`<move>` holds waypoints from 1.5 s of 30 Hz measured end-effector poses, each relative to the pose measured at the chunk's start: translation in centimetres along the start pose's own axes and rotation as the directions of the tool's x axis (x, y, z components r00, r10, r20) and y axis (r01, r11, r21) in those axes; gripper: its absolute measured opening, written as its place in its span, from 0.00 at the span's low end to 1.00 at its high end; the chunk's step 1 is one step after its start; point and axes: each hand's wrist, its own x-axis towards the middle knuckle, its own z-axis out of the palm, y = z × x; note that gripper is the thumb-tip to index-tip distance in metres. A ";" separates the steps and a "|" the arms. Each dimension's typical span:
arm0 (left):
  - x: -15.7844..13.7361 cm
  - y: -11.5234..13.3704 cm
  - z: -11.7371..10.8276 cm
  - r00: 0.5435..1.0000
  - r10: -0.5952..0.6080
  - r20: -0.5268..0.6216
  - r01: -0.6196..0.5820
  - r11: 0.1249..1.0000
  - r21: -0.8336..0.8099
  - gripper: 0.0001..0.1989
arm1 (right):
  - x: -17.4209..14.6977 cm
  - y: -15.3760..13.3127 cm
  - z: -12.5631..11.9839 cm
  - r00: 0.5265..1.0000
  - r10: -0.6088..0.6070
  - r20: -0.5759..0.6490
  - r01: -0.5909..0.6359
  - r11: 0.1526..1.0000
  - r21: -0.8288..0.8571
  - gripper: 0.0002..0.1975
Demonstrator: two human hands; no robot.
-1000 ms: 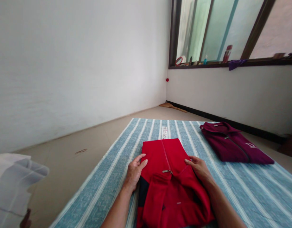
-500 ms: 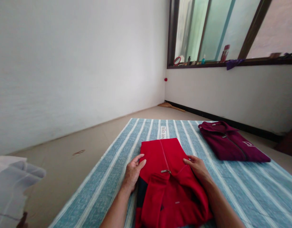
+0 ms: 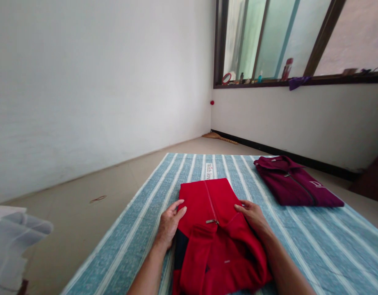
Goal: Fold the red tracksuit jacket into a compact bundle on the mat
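A red zip-up jacket (image 3: 195,209) with dark blue patches lies folded in front of me, its collar towards me and its zip pull near the middle. My left hand (image 3: 170,223) grips the jacket's left edge, thumb on top and fingers along the side. On the opposite edge my right hand (image 3: 253,215) pinches the cloth in the same way, thumb uppermost. The fingers under the edges are partly hidden. To the right, apart from both hands, rests a folded maroon zip-up jacket (image 3: 296,184) with white lettering near its right side.
Both jackets lie on a blue-and-white striped cloth (image 3: 136,229) over a raised flat surface. Pale sheer fabric (image 3: 17,241) hangs at the lower left. A thin loop (image 3: 98,199) lies on the floor. Small items, including a red bottle (image 3: 287,69), line the window sill.
The view has turned slightly, so everything sits a little further left or lower right-to-left. Both hands keep their places on the red jacket's edges.
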 end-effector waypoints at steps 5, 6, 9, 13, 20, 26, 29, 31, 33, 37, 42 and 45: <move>-0.1 0.1 0.0 1.000 0.003 0.000 -0.003 1.000 0.007 0.29 | 0.2 0.2 -0.1 1.000 0.001 0.004 -0.001 1.000 0.001 0.23; -0.1 0.1 0.1 1.000 0.004 0.000 -0.004 1.000 0.010 0.29 | 0.2 0.2 -0.2 1.000 0.001 0.005 -0.001 1.000 0.003 0.23; -0.2 0.2 0.1 1.000 0.016 -0.009 -0.015 1.000 0.023 0.28 | 0.2 0.2 -0.2 1.000 -0.001 0.004 0.001 1.000 0.008 0.21; -0.1 0.2 0.2 1.000 0.012 -0.010 -0.012 1.000 0.019 0.29 | 0.1 0.2 -0.1 1.000 -0.007 0.006 0.007 1.000 0.010 0.21; 0.0 0.2 0.2 1.000 -0.010 -0.007 0.009 1.000 -0.005 0.28 | 0.2 0.4 -0.3 1.000 -0.008 0.007 0.008 1.000 0.004 0.21; 0.1 0.2 0.2 1.000 -0.017 -0.005 0.017 1.000 -0.014 0.27 | 0.3 0.4 -0.3 1.000 -0.003 -0.001 0.003 1.000 -0.008 0.22; 0.1 0.2 0.2 1.000 -0.021 0.000 0.021 1.000 -0.015 0.28 | 0.2 0.4 -0.3 1.000 -0.002 0.002 0.002 1.000 -0.002 0.22; 0.1 0.2 0.2 1.000 -0.023 0.001 0.023 1.000 -0.014 0.29 | 0.2 0.4 -0.3 1.000 -0.005 0.005 0.005 1.000 0.002 0.23; 0.0 0.3 0.2 1.000 -0.025 0.002 0.025 1.000 -0.013 0.29 | 0.2 0.4 -0.3 1.000 -0.007 0.008 0.007 1.000 0.007 0.23; -0.2 0.3 0.2 1.000 -0.020 0.007 0.020 1.000 -0.007 0.29 | 0.3 0.5 -0.3 1.000 -0.009 0.014 0.008 1.000 0.020 0.23; -0.1 0.3 0.2 1.000 -0.010 0.007 0.010 1.000 0.004 0.29 | 0.5 0.8 -0.5 1.000 0.001 -0.009 -0.001 1.000 0.011 0.24; 0.0 0.3 0.2 1.000 -0.012 0.004 0.012 1.000 0.009 0.29 | 0.5 0.8 -0.5 1.000 0.004 -0.008 -0.004 1.000 0.005 0.23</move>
